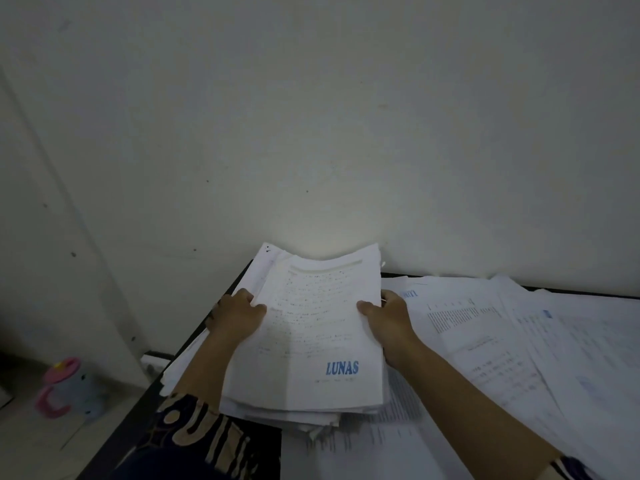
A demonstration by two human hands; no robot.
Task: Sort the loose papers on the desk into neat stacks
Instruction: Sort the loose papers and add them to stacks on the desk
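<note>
A pale, scuffed wall [311, 116] fills most of the view, dim and bare apart from a few dark specks, and it meets a dark desk [214, 306] that runs along its foot. The desk carries a wide spread of loose papers [519, 341], printed sheets with tables and columns lying overlapped and askew to the right, some reaching the far edge by the wall. At the left end of the desk sits the thick stack [311, 334], its top sheet stamped "LUNAS" in blue, its far end lifted and curling against the wall while the lower sheets fan out unevenly at the near edge. A bundle this thick looks fairly heavy yet limp: it would sag if held by one end, and the smooth sheets would probably slide over each other, so the long edges near the middle seem the right place to hold, squeezed from both sides. That is how it is held: the left hand [237, 317] grips the left edge with the thumb curled over the top sheet, and the right hand [389, 322] clamps the right edge likewise, fingers hidden beneath. Patterned sleeves [207, 431] show at the wrists. Below the desk on the floor [45, 452], well apart from the papers, stands a small pink-handled cup [65, 389], and a white power strip [154, 362] lies by the wall.
</note>
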